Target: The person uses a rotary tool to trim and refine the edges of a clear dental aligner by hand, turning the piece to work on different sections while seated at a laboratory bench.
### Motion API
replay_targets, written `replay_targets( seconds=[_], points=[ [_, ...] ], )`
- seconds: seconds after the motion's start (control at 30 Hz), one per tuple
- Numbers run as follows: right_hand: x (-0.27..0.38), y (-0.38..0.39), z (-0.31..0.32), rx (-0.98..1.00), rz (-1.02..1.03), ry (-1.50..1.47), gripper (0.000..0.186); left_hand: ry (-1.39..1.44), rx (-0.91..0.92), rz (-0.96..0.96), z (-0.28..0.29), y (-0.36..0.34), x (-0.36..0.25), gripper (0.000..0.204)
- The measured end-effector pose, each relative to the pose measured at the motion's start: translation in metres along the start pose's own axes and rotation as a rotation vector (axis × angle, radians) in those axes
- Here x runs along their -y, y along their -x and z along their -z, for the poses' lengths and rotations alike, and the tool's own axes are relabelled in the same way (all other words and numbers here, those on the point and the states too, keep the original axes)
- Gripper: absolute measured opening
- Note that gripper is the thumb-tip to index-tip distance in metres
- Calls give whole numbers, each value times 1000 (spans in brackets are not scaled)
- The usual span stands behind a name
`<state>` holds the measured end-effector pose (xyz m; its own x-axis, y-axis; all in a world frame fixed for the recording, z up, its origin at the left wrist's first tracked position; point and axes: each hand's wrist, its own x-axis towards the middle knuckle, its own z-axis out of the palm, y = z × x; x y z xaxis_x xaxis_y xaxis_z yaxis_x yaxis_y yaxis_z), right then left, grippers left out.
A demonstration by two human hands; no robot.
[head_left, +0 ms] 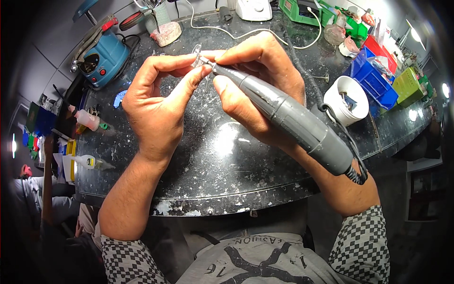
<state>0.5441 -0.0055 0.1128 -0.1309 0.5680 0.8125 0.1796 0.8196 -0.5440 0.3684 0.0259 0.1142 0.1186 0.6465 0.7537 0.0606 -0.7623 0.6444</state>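
Pinched between the thumb and fingers of my left hand (158, 102) is a small clear piece (196, 53), partly hidden by the fingertips. Its exact kind is too small to make out. A dark grey rotary handpiece (293, 116) lies slantwise in my right hand (279, 66), with finger and thumb near its narrow front end. The thin metal tip (206, 60) of the tool points at the clear piece, at or very near it. From the back end of the handpiece a black cord (355, 173) loops round by my right forearm. Both hands are above the dark, speckled bench (198, 180).
A blue machine (104, 57) stands at the far left, beside a pinkish-white plaster block (166, 34). At the right are a white tub (346, 100), a blue bin (374, 83) and a lime-green box (407, 87). Small bottles (86, 161) stand along the left edge. A white cable (227, 32) crosses the back.
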Motion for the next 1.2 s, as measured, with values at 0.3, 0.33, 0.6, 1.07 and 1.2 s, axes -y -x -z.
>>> replay_targets(
  seconds=[0.3,0.33,0.6,1.07,1.2],
  points=[
    [-1,1,-1,15,18,-21,26,-31,-7,-23,0,1,1,19],
    [0,1,0,7,-1,-1,26,-55,-1,-35,0,1,1,19],
    [3,0,0,-15,-50,-55,26,117,-17,93,-5,1,-4,24],
    [-4,1,-6,-113,-15,-76,28,208,19,192,-5,4,-7,26],
    [-5,0,-6,-114,4,-72,27,169,18,161,-4,4,-8,23]
  ],
)
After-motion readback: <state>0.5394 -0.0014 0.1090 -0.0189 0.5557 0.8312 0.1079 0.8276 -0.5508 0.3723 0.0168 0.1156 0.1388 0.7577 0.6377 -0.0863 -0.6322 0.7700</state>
